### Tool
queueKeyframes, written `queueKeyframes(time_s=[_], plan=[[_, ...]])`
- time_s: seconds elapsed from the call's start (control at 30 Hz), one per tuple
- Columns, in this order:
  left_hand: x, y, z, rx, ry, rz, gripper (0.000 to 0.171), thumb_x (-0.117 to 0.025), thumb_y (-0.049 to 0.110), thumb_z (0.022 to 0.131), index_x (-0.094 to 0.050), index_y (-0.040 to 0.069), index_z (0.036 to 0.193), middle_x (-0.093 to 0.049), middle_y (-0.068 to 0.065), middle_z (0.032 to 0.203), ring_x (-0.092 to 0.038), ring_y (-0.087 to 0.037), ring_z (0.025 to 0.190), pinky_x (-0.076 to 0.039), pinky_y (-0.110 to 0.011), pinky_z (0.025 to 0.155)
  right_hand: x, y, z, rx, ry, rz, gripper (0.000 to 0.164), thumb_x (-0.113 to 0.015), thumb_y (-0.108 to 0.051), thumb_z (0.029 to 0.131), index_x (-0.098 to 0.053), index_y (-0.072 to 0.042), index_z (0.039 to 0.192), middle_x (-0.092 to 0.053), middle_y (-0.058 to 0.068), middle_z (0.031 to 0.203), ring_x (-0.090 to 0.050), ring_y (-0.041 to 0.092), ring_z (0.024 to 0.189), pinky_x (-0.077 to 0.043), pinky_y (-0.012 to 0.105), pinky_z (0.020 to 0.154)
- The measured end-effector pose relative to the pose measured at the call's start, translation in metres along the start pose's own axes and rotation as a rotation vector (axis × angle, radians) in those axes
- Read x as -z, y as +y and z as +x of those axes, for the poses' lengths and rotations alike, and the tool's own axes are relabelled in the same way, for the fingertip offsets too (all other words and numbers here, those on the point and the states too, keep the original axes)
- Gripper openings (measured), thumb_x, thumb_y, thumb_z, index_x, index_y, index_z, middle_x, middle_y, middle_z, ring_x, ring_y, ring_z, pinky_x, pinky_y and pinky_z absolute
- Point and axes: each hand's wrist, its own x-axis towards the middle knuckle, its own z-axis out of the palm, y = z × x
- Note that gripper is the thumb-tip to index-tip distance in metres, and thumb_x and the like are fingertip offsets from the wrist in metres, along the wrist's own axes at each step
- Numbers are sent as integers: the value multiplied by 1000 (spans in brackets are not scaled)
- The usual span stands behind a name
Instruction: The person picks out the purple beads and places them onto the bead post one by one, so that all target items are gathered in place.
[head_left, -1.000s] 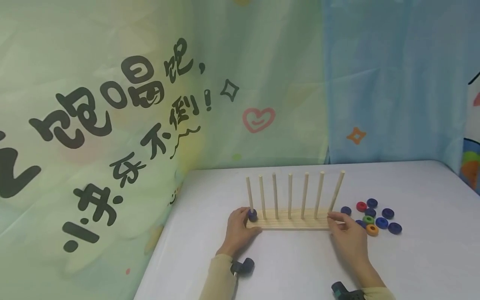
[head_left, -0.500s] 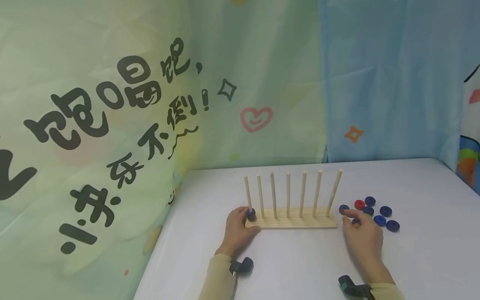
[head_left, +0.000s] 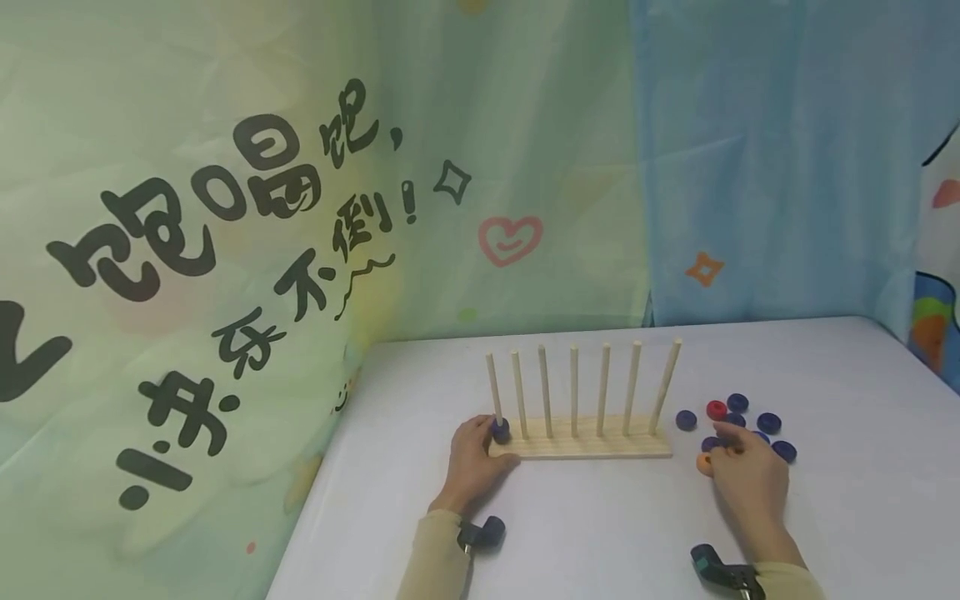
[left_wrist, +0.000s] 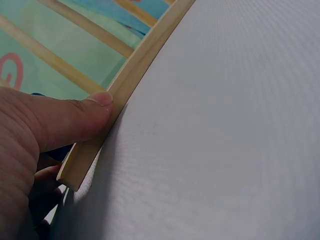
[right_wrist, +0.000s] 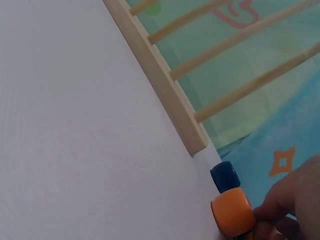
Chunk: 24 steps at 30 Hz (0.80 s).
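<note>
My left hand (head_left: pixel 474 467) grips the left end of a wooden peg base (head_left: pixel 585 448). In the left wrist view the thumb (left_wrist: pixel 75 117) presses the base's front edge. Upright wooden pegs (head_left: pixel 574 392) stand in a row. A dark blue bead (head_left: pixel 501 430) sits low on the leftmost peg, beside the left fingers. At the bead group my right hand (head_left: pixel 752 479) is lowered, index finger and thumb apart. An orange bead (right_wrist: pixel 233 212) lies against its fingertips, with a dark blue bead (right_wrist: pixel 225 176) close by. What lies under the right fingers is hidden.
On the white table (head_left: pixel 847 517), around the right hand, lie a red bead (head_left: pixel 717 409) and several dark blue beads (head_left: pixel 768 423). Printed cloth curtains (head_left: pixel 555 150) hang behind the table. Each wrist wears a small camera (head_left: pixel 487 533).
My right hand has let go of the base's right end and moved right to the beads. The orange bead has shifted left; the green bead is now hidden. My left hand stays put.
</note>
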Motion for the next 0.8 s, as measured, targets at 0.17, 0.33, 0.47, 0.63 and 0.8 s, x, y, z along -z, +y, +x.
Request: queueKeyframes(time_s=[0.17,0.33,0.47,0.63,0.8], plan=[[1,2,1,46,-35,-30,65,-83,31,70,-63,3,126,-60,-12,124,-52,-32,120,-36,-49,107,1,1,1,-9,-25,-13,41,-58,0,81,-64,1,122,-65,24,116,-59,39,100,-41,40,73],[3,3,2,97,-83,-32,66,-83,31,72,-62,4,128,-60,-9,127,-50,-30,123,-34,-47,110,1,-1,0,-24,-40,-11,40,-62,-1,83,-63,1,123,-63,26,119,-56,43,109,-43,54,87],[4,3,2,105,-89,-33,65,-83,32,72,-62,5,127,-60,-8,127,-50,-29,124,-33,-46,111,2,-3,-2,-22,-51,-12,39,-64,-5,85,-62,2,123,-63,26,117,-55,43,109,-41,55,89],[4,3,0,116,-91,-45,65,-82,32,72,-62,5,128,-59,-8,128,-48,-30,126,-32,-47,112,3,-4,-3,-7,-90,-31,41,-65,-6,85,-61,3,125,-60,28,121,-52,47,113,-40,60,92],[3,2,-1,127,-98,-54,64,-82,32,73,-61,6,128,-58,-8,130,-46,-30,129,-30,-48,113,4,-4,-4,30,-111,-63,42,-66,-7,83,-61,2,124,-59,29,123,-52,47,114,-41,60,92]])
